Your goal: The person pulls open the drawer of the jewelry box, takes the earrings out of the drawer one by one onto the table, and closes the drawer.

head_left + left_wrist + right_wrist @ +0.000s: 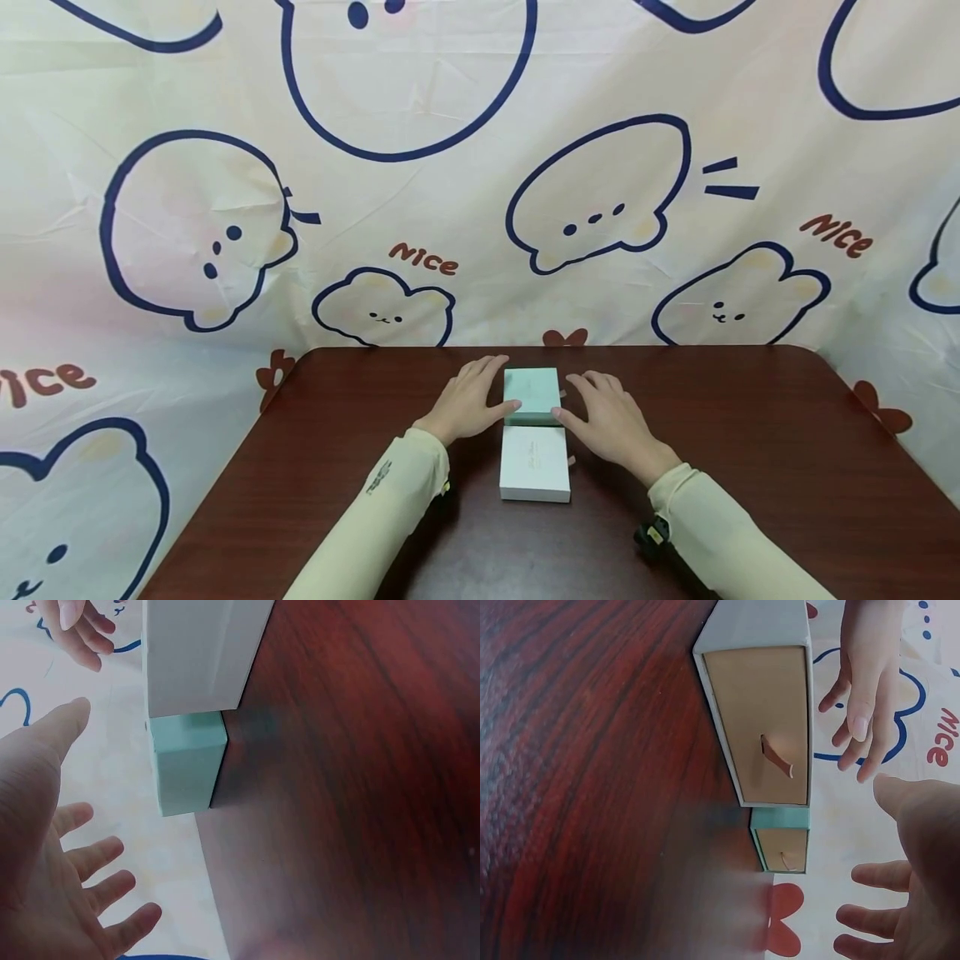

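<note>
Where the left hand (467,398) and right hand (611,421) spread, fingers apart, I can't tell from the head view whether either thumb touches the mint box (531,390) between them. Just on its near side I see the white box (535,479), its lettering (534,454) too small to read, on the brown table (307,433); both sleeves (367,517) run out of view.
</note>
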A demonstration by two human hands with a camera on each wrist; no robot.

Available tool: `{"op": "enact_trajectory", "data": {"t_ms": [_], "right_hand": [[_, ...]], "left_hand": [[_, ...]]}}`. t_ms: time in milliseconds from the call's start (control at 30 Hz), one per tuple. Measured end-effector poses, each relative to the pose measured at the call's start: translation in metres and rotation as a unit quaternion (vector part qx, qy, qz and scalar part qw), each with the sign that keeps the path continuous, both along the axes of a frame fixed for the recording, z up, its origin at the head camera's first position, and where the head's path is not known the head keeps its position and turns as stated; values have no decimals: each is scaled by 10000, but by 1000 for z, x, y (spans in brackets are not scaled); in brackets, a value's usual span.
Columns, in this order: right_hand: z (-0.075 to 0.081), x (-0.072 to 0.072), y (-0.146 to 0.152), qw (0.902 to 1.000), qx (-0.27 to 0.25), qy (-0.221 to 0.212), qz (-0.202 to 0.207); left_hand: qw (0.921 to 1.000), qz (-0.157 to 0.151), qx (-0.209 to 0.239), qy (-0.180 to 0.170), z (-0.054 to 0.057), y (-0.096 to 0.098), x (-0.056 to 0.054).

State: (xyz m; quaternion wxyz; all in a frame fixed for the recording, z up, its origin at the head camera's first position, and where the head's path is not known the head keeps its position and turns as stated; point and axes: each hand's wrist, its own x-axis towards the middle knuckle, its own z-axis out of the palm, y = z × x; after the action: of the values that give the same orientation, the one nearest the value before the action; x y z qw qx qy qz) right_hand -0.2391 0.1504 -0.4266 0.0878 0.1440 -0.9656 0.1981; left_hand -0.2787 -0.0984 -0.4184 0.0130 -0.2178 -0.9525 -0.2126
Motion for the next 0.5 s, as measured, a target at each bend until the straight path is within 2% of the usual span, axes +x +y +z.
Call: {"op": "enact_trajectory", "data": {"t_ms": [267, 500], "right_hand": [[-2, -1, 1, 10000, -1, -13, 16], [-4, -3, -1, 10000, 21, -51, -10]], "left_hand": [[9993, 57, 46, -367, -1, 2, -5], [9967, 21, 196, -785, -7, 1, -11]]}}
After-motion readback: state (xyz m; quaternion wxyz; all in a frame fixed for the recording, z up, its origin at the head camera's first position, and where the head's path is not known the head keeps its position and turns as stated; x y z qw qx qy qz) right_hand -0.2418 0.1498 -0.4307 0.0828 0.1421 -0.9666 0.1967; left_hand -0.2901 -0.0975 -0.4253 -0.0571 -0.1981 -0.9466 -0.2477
